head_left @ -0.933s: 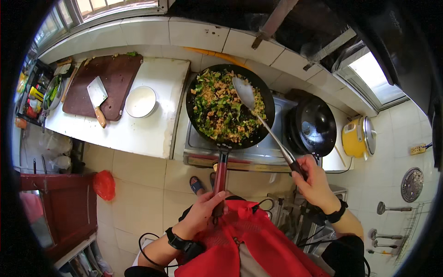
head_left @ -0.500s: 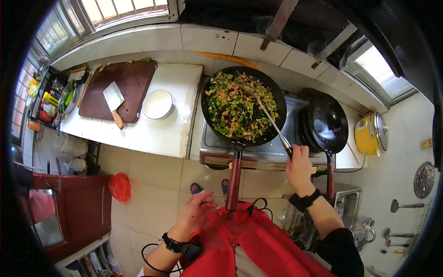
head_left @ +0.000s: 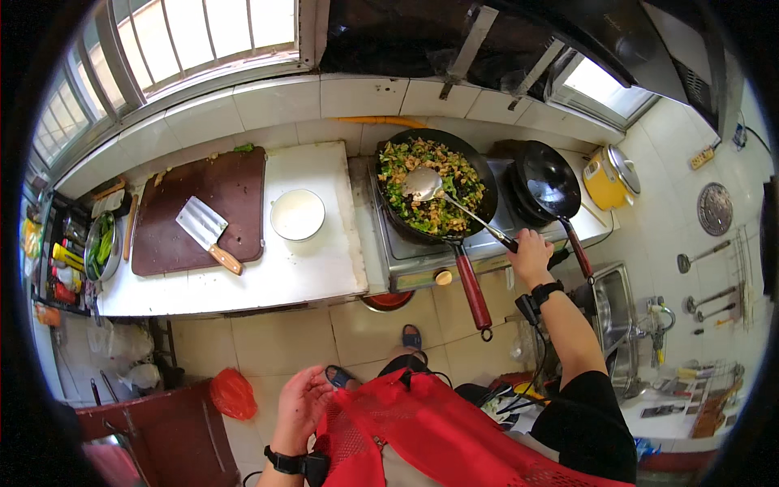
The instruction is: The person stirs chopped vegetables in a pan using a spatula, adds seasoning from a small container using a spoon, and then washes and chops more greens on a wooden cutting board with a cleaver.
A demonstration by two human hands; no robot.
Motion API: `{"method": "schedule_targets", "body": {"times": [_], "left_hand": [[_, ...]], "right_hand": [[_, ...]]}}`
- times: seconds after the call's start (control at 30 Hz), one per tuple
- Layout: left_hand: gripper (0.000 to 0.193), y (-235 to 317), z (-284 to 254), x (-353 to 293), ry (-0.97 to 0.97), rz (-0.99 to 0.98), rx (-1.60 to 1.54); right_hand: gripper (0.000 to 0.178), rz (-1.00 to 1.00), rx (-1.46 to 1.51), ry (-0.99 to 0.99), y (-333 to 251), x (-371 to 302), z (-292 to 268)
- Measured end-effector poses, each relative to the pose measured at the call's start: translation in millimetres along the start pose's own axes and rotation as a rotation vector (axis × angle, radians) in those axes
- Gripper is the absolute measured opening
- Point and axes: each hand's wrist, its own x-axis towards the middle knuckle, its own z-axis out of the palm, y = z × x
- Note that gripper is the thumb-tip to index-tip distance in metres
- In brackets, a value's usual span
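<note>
My right hand (head_left: 531,257) is closed round the dark grip of a long-handled metal ladle (head_left: 466,213). Its shiny, rounded head rests on the chopped stir-fry (head_left: 434,162), a mix of green and brown bits. The food lies in a black wok (head_left: 484,174), which sits on the stove with its red-brown handle (head_left: 473,292) pointing towards me. Down by my red apron (head_left: 438,418), my left hand (head_left: 302,399) holds nothing. Its fingers are loosely bent and apart.
Left of the stove are a brown chopping board (head_left: 199,174) with a cleaver (head_left: 203,223) and a white bowl (head_left: 298,215). A second black pan (head_left: 552,183) and a yellow cooker (head_left: 606,183) stand on the right. Beyond my right arm is a sink (head_left: 614,308).
The view has shifted, and the wok's handle now slants to the right. The ladle's head has come up flat on top of the food. My left hand has moved away from the wok handle.
</note>
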Motion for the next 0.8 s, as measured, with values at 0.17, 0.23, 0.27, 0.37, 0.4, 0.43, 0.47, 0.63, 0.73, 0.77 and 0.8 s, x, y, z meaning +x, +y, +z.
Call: {"method": "schedule_targets", "body": {"times": [0.17,0.23,0.27,0.37,0.4,0.43,0.47,0.63,0.73,0.77,0.8], "left_hand": [[0.023,48,-49,1,0.012,0.012,0.023],[0.024,67,-55,4,-0.019,0.030,0.019],[0.023,77,-56,5,-0.010,0.035,0.010],[0.022,99,-70,19,-0.032,0.076,-0.022],[0.023,105,-74,23,-0.035,0.082,-0.049],[0.023,111,-79,27,0.002,0.085,-0.068],[0.022,118,-84,31,-0.011,0.085,-0.089],[0.022,161,-110,25,-0.101,0.153,-0.160],[0.024,195,-127,34,-0.067,0.219,-0.161],[0.025,210,-132,42,-0.031,0.226,-0.157],[0.025,223,-139,45,0.002,0.249,-0.158]], "right_hand": [[0.052,0.060,-0.072,-0.082,-23,-10,-29],[0.052,0.119,-0.110,-0.041,-36,-16,-49],[0.049,0.107,-0.081,0.059,-45,-18,-61],[0.030,-0.228,0.179,0.486,-97,-36,-110],[0.027,-0.264,0.287,0.457,-134,-50,-131],[0.024,-0.292,0.398,0.433,-173,-66,-143],[0.024,-0.411,0.448,0.387,-203,-78,-141],[0.027,-0.813,0.670,0.028,-344,-100,-119],[0.034,-0.840,0.738,-0.147,-384,-92,-114],[0.037,-0.874,0.738,-0.119,-400,-85,-111],[0.037,-0.915,0.775,-0.123,-415,-80,-109]]}}
